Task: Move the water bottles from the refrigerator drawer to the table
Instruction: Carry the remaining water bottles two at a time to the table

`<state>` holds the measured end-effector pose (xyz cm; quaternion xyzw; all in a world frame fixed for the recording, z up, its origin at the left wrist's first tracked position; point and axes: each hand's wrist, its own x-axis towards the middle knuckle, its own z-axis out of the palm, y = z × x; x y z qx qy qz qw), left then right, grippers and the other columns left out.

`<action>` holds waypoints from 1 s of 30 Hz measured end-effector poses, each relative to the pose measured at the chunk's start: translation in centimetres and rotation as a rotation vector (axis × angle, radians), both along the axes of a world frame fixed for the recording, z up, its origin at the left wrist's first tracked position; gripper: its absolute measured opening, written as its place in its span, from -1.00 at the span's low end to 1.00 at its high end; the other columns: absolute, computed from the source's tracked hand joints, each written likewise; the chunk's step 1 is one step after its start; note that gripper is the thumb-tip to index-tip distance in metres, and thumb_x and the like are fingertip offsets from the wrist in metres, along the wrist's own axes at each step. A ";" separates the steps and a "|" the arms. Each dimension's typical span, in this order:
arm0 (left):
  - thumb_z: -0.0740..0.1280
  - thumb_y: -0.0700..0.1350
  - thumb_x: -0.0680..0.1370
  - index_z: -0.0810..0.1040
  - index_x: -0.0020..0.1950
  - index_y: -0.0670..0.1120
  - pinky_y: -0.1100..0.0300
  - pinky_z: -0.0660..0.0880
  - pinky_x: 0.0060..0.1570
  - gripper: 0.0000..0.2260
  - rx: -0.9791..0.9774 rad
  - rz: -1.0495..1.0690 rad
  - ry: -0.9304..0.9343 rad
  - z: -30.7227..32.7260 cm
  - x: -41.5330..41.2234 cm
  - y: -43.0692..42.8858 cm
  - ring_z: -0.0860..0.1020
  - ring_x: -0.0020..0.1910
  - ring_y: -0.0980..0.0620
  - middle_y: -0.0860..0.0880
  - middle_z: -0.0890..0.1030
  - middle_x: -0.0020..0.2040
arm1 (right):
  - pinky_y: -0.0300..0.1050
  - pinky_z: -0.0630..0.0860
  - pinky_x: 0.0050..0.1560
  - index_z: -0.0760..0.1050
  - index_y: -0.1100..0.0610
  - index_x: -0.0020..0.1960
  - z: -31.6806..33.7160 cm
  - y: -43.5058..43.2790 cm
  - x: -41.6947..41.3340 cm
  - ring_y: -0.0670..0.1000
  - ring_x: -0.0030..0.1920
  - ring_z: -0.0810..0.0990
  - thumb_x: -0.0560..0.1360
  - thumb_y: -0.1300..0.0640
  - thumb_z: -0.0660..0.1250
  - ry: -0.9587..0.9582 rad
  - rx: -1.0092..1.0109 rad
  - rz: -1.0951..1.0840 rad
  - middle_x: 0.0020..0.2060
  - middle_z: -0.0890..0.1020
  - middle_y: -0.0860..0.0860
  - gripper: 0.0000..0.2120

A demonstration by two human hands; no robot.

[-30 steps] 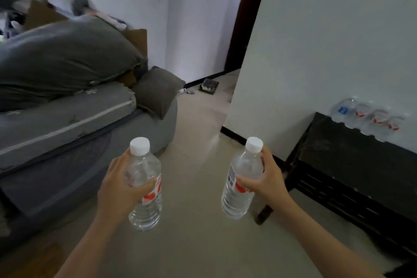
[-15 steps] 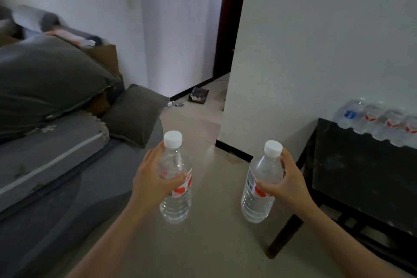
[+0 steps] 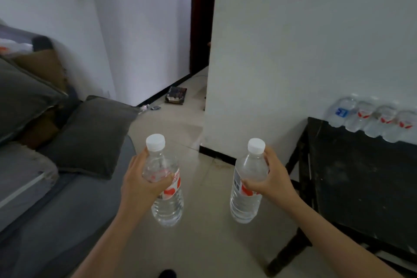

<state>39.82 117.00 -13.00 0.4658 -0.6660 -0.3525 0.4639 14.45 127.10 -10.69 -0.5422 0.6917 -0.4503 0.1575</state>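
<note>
My left hand point(image 3: 141, 181) grips a clear water bottle point(image 3: 165, 198) with a white cap and a red label, held upright over the floor. In my right hand point(image 3: 272, 179) is a second clear water bottle point(image 3: 247, 194), also upright, with a white cap and a red and white label. A dark wooden table point(image 3: 361, 185) stands at the right against the white wall. Several water bottles point(image 3: 372, 121) stand in a row along its back edge. The refrigerator drawer is not in view.
A grey sofa point(image 3: 56, 205) with dark cushions point(image 3: 90, 135) fills the left side. Pale tiled floor point(image 3: 203, 244) runs between sofa and table. A dark flat object point(image 3: 176, 95) lies on the floor near a doorway point(image 3: 203, 18) at the back.
The view has swung right and closer to the table, so the sofa has slid left and the table looms larger. Both hands keep their bottles.
</note>
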 end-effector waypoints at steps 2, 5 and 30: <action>0.37 0.25 0.07 0.35 0.34 0.00 -0.09 0.47 0.11 -0.14 0.009 -0.021 0.034 -0.3 -1.1 -3.1 0.49 0.13 -0.07 0.03 0.47 0.13 | 0.02 0.49 0.18 0.26 -0.24 0.22 -0.2 -2.2 -0.9 -0.09 0.14 0.48 0.15 0.03 0.47 -0.012 0.012 -0.025 0.11 0.48 -0.16 -0.28; 0.44 0.19 0.11 0.34 0.34 -0.01 -0.03 0.47 0.06 -0.17 0.020 -0.072 0.059 -0.5 -2.9 -7.1 0.49 0.12 -0.09 0.00 0.48 0.13 | -0.02 0.47 0.19 0.20 -0.33 0.19 -0.1 -4.9 -2.0 -0.08 0.17 0.46 0.11 -0.06 0.44 -0.008 0.035 -0.079 0.15 0.46 -0.15 -0.27; 0.39 0.19 0.06 0.35 -0.06 0.54 0.34 0.36 -0.13 -0.48 0.145 -0.738 0.080 -3.4 -29.0 -25.8 0.48 0.00 0.25 0.19 0.49 -0.01 | -0.19 0.48 0.01 0.28 -0.09 -0.09 -1.5 -12.4 -15.7 -0.05 -0.06 0.51 0.30 0.32 0.48 -0.182 0.219 -0.770 -0.13 0.48 -0.10 -0.52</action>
